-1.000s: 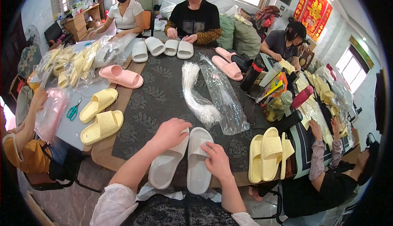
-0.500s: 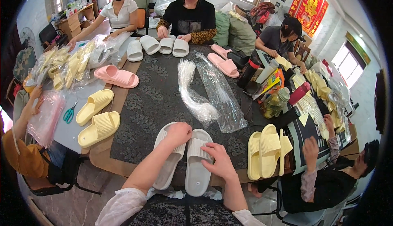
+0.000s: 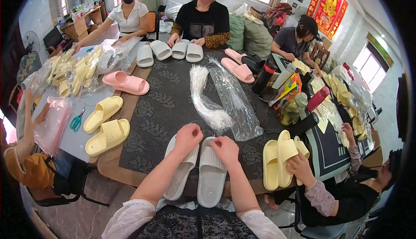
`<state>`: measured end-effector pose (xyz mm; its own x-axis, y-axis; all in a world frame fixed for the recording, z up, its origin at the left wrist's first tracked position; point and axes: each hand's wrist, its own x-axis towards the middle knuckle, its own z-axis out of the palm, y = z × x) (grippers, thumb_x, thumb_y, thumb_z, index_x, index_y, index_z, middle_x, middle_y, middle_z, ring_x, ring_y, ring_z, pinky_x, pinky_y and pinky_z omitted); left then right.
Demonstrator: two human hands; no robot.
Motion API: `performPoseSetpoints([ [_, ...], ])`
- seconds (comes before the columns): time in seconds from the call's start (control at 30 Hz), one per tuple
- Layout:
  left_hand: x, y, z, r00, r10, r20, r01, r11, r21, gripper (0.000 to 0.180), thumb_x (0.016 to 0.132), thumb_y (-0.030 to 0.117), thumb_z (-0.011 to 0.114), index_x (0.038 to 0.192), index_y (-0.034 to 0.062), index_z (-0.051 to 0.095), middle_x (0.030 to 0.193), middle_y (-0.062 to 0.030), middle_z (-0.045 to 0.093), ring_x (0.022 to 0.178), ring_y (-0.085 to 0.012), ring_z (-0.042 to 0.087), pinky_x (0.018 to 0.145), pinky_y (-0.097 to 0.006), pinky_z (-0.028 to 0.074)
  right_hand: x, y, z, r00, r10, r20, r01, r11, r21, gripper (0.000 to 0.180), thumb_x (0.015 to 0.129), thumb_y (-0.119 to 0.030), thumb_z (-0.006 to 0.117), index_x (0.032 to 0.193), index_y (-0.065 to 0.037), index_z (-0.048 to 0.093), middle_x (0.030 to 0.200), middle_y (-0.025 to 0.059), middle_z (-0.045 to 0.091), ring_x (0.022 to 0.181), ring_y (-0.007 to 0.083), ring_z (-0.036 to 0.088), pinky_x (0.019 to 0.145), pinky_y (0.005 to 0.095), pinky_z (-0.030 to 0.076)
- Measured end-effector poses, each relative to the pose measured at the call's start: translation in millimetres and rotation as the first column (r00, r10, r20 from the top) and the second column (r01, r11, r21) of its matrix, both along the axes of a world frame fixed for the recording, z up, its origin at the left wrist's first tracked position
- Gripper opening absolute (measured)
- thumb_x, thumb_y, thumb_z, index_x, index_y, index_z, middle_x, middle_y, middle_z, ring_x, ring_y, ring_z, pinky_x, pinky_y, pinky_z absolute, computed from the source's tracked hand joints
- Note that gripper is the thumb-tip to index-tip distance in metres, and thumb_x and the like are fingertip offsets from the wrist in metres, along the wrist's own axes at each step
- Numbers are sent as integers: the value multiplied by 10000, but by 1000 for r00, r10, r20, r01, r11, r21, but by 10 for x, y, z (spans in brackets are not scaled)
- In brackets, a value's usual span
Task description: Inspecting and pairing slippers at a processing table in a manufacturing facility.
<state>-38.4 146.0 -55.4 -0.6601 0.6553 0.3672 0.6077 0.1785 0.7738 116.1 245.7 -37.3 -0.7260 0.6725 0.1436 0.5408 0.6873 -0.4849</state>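
Observation:
A pair of grey slide slippers lies side by side before me: the left slipper and the right slipper, toes pointing away. Over the left one's strap, my left hand is closed in a pinch. My right hand pinches too, above the toe end of the right slipper. Between the fingertips runs a thin clear strand, faint and partly hidden. Beyond the slippers lie a bundle of thin clear plastic strands and a clear plastic bag.
Yellow slippers and a pink pair lie to the left, near teal scissors. At right, a co-worker's hand touches yellow slippers. Bottles stand behind them. Co-workers sit around the table.
Both my hands have risen toward the slippers' toe ends, and my right hand has closed from spread fingers into a pinch. A co-worker's hand has come down onto the yellow slippers at right.

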Motion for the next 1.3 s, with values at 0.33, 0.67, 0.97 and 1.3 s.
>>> performPoseSetpoints([
  [0.33,-61,-16,-9,940,-150,308,81,971,224,170,849,147,662,965,24,667,886,-72,678,800,-153,642,731,-297,512,-413,-172,-20,869,-93,-487,-82,942,-327,137,857,-187,683,895,-56,684,707,8,653,584,72,553,578,242,451],
  [0.67,-129,-5,-89,804,-293,517,201,953,228,159,844,155,706,929,20,706,846,-25,694,772,-84,618,706,-258,504,-379,-48,-352,767,-195,-611,-183,847,-499,111,833,-137,706,884,-41,683,719,22,602,647,93,535,608,250,451],
  [0.97,-166,-8,-119,743,-311,592,252,950,183,166,817,190,735,886,40,721,755,19,664,673,-47,557,578,-225,445,-356,-53,-371,743,-172,-646,-266,811,-522,88,844,-93,687,876,-13,669,757,12,613,662,71,545,610,232,452],
  [1.3,-119,-15,-36,730,-310,609,236,951,202,164,833,174,718,926,39,718,795,18,668,691,-36,554,591,-209,434,-355,-93,-261,764,-184,-619,-286,763,-580,94,878,-113,665,885,-21,648,745,-30,603,674,42,528,615,213,439],
])
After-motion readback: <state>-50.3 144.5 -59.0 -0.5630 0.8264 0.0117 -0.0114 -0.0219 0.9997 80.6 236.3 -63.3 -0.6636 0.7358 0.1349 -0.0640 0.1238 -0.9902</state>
